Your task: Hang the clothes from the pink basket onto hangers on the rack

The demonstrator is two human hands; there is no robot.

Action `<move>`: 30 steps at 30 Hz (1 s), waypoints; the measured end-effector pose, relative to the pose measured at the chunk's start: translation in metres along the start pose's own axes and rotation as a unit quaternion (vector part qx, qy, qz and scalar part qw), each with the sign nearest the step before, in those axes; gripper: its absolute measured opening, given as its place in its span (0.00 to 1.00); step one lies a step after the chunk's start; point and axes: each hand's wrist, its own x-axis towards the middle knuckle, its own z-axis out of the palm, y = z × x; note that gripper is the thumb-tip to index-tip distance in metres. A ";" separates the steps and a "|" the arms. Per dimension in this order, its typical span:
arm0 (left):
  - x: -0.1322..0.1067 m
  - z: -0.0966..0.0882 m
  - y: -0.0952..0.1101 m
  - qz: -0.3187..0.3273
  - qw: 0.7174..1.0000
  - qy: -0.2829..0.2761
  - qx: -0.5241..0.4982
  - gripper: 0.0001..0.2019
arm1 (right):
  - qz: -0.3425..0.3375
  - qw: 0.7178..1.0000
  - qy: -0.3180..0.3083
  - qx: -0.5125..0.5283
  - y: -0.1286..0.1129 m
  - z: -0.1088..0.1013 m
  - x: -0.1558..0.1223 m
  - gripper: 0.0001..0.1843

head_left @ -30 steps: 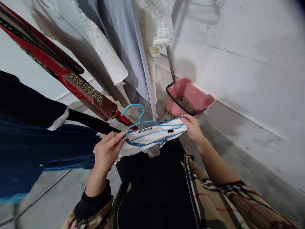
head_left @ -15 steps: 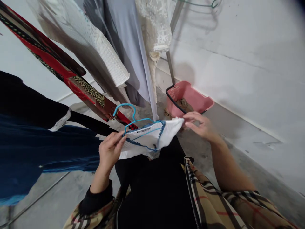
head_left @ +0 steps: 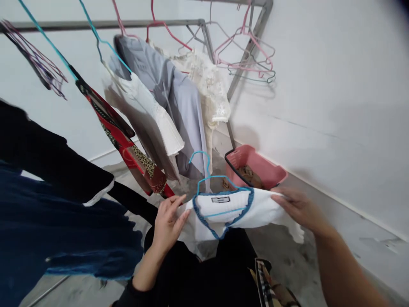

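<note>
A white top with a blue ruffled neckline and a label inside hangs on a light-blue hanger in front of my body. The hanger's hook sticks up out of the neck opening, and its lower bar shows through it. My left hand grips the top at the left shoulder, thumb and fingers either side of the fabric. On the other side, my right hand pinches the right shoulder or sleeve, whose end droops beneath the fingers.
Ahead, a metal rack carries a grey shirt, a cream lace garment, a red patterned garment and several pink hangers. A pink basket stands by the wall. Dark-blue clothing hangs close at left.
The top has spread out wider, with its neckline and label now facing up. My right hand has moved right and taken hold of its shoulder side. The view has tilted up, showing the rack.
</note>
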 end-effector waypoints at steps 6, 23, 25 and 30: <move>-0.042 0.033 -0.065 -0.053 0.998 0.007 0.042 0.12 | 0.031 0.965 0.161 -0.203 0.009 -0.075 0.009 0.17; -0.144 0.063 -0.155 -0.339 0.842 -0.223 0.357 0.17 | 0.044 0.887 0.316 -0.333 -0.069 -0.065 0.264 0.21; -0.145 0.064 -0.158 -0.333 0.847 -0.217 0.353 0.17 | 0.042 0.897 0.311 -0.311 -0.084 -0.060 0.301 0.19; -0.149 0.067 -0.165 -0.339 0.852 -0.205 0.340 0.17 | -0.010 0.920 0.310 -0.240 -0.111 -0.045 0.379 0.17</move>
